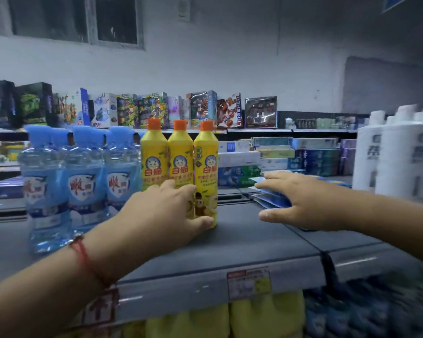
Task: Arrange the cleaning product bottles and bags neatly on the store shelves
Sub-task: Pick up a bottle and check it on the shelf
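Observation:
Three yellow bottles (181,157) with orange caps stand side by side on the grey shelf top (242,240). My left hand (161,211) wraps round the lower part of them, thumb against the base of the rightmost bottle (206,167). To their left stand three clear blue bottles (83,181) with blue caps. My right hand (300,201) lies flat with straight fingers on a small stack of blue packets (271,198) lying on the shelf to the right of the yellow bottles.
White bottles (396,152) stand blurred at the right edge. Stacked toothpaste boxes (291,154) fill the shelf behind. Toy boxes (156,111) line a far shelf by the wall. Yellow goods (230,318) and blue bags (364,311) sit on the shelf below, under a price tag (248,282).

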`<state>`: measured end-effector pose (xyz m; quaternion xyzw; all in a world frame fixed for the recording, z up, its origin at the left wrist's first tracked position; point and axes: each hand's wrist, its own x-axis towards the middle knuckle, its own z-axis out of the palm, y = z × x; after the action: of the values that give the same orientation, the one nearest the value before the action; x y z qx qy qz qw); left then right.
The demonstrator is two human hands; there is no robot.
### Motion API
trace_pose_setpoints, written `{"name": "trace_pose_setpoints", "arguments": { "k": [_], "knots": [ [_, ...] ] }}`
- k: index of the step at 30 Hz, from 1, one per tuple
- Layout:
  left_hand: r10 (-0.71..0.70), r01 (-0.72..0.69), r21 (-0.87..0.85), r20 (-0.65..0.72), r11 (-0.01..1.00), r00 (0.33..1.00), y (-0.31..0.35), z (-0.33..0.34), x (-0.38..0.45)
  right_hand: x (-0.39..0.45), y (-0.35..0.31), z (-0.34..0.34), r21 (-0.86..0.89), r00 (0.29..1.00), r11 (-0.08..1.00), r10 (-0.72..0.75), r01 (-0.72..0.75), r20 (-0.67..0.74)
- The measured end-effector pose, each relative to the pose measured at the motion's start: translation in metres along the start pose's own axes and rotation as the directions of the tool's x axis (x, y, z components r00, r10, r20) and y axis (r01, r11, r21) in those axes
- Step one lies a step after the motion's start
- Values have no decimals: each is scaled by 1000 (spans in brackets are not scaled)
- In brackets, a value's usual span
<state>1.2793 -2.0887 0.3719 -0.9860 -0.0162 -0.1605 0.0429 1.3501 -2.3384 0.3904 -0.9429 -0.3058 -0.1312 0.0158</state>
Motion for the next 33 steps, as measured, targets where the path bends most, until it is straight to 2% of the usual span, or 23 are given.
{"name": "trace_pose_setpoints", "arguments": {
  "k": [6,19,22,26,30,33],
  "knots": [
    [69,-69,-16,-26,997,997,80,-19,12,-57,76,-10,62,995,995,79,-76,-52],
    [169,-177,-71,-99,982,981,369,-39,85,-190,320,-64,33,971,982,188,-186,-145],
    [135,-140,-52,-85,989,987,400,-44,111,-184,363,-84,41,968,978,207,-203,-143],
    [67,-78,-45,-209,996,976,419,-43,141,-164,407,-98,52,965,983,185,-178,-184],
    [77,-106,-123,-221,987,972,434,-36,162,-132,444,-97,200,934,958,253,-206,-253],
    [86,-128,-135,-279,983,956,447,-27,178,-107,468,-89,307,924,924,305,-228,-230]
  ]
}}
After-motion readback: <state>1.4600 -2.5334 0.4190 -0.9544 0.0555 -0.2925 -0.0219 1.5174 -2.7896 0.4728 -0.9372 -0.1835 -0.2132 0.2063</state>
